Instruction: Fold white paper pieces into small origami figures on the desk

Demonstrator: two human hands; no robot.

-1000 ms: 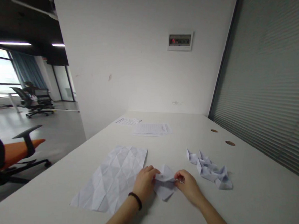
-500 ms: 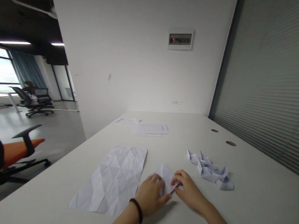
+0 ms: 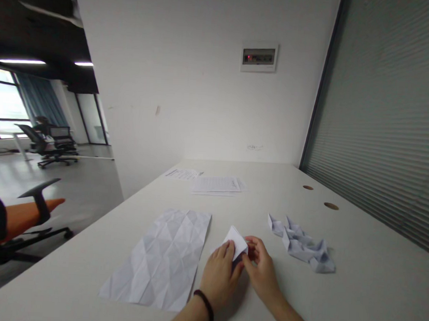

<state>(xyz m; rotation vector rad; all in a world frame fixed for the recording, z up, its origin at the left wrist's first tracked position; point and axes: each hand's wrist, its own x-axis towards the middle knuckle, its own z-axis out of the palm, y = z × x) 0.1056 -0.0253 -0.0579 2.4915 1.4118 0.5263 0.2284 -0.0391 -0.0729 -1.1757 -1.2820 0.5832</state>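
Between my two hands is a folded piece of white paper, its pointed corner facing away from me. My left hand, with a dark band at the wrist, grips it from the left, fingers lying over its upper face. From the right, my right hand pinches its edge, thumb in front and fingers curled behind. The lower part of the paper is hidden by my hands. Left of them lies a large creased white sheet, covered in triangular fold lines. Several folded paper pieces sit together to the right.
Printed sheets lie farther back on the white table, with more papers at their left. Two round cable holes are cut near the right edge. An orange chair stands on the floor to the left.
The paper has been turned and folded smaller between my hands, and it now shows a smooth diamond-shaped face. My left hand has shifted slightly right. The large sheet and folded pieces stay put.
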